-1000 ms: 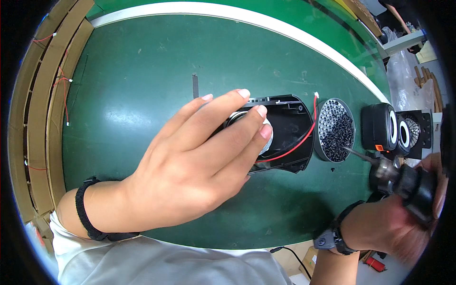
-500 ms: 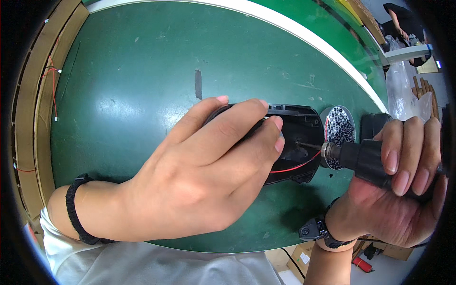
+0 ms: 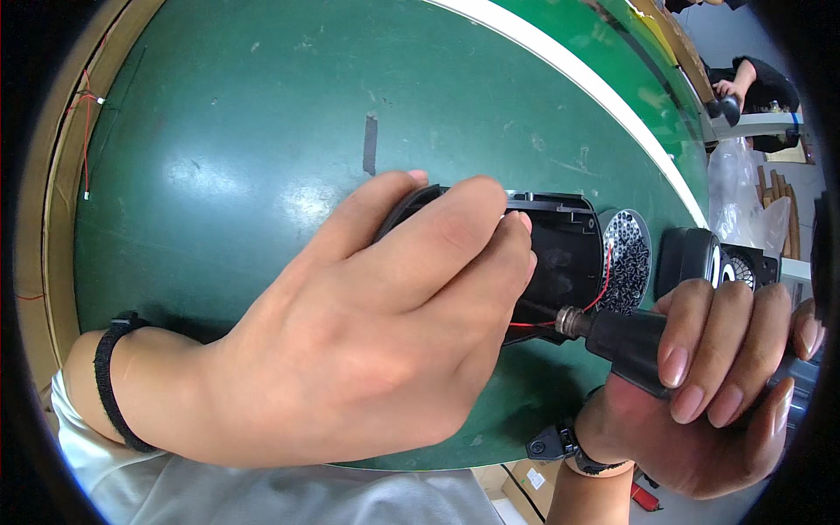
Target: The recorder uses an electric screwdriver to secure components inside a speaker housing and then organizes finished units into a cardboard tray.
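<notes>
A black plastic housing (image 3: 564, 249) lies on the green table, its hollow inside facing up. My left hand (image 3: 376, 324) is closed over its left part, fingers gripping it and hiding much of it. In my right hand (image 3: 722, 367) is a black electric screwdriver (image 3: 626, 346), held nearly level. Its metal nose is at the housing's near right edge, pointing left; the tip of the bit is hidden behind my left hand. A thin red wire (image 3: 605, 284) loops from the housing past the nose. Just right of the housing stands a round dish (image 3: 646, 229) of small dark screws.
Behind my right hand sit a black case-like part (image 3: 684, 255) and a black part with a round grille (image 3: 739, 269). A cardboard edge (image 3: 59, 262) with red wires runs along the left. A white strip (image 3: 612, 105) borders the table; another person (image 3: 761, 87) works at the far right.
The screwdriver has moved nearer to me and slightly left, its bit leaving the housing's middle for the near edge. My left hand keeps its grip. The view has shifted slightly.
</notes>
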A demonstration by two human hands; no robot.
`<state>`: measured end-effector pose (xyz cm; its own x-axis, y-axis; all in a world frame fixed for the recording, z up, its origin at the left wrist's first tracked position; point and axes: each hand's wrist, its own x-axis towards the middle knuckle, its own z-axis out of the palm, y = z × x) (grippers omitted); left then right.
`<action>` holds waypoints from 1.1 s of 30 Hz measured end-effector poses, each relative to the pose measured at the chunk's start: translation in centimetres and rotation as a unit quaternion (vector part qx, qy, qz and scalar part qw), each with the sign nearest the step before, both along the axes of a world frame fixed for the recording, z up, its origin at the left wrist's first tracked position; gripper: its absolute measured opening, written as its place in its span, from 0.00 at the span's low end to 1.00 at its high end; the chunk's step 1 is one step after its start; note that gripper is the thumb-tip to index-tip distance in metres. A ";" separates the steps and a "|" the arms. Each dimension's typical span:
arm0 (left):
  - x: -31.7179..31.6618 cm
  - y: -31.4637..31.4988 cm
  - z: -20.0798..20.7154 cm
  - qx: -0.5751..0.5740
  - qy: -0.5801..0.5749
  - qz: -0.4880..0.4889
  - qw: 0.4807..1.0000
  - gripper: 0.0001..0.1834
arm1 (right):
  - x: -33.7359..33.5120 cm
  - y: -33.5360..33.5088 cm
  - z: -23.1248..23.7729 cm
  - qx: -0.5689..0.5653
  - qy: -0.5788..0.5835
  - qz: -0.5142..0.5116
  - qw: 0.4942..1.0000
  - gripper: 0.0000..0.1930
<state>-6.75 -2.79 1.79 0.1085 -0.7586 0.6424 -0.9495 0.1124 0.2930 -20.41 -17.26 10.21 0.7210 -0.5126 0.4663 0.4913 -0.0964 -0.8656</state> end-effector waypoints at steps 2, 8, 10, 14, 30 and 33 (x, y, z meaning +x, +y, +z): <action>-0.1 0.0 0.1 0.002 0.000 0.004 1.000 0.23 | 0.1 0.1 -0.1 -0.007 -0.006 -0.023 1.000 0.12; -0.4 -0.1 0.1 0.017 0.006 0.004 1.000 0.23 | 0.1 -0.6 -0.5 0.001 -0.005 0.000 1.000 0.13; -0.4 -0.2 0.0 0.014 0.008 0.003 1.000 0.23 | 0.0 -0.7 -0.9 0.000 -0.002 0.001 1.000 0.13; -0.1 -0.6 0.5 0.000 -0.036 0.001 0.999 0.23 | -0.2 -1.0 -0.8 -0.017 0.004 0.001 1.000 0.13; 0.0 0.3 1.5 0.069 -0.006 -0.006 0.998 0.22 | 1.5 1.1 -1.3 -0.068 0.046 -0.005 0.997 0.10; -0.3 0.8 1.8 0.078 -0.040 -0.016 0.996 0.24 | 1.8 1.4 -1.9 -0.047 0.013 -0.002 0.999 0.14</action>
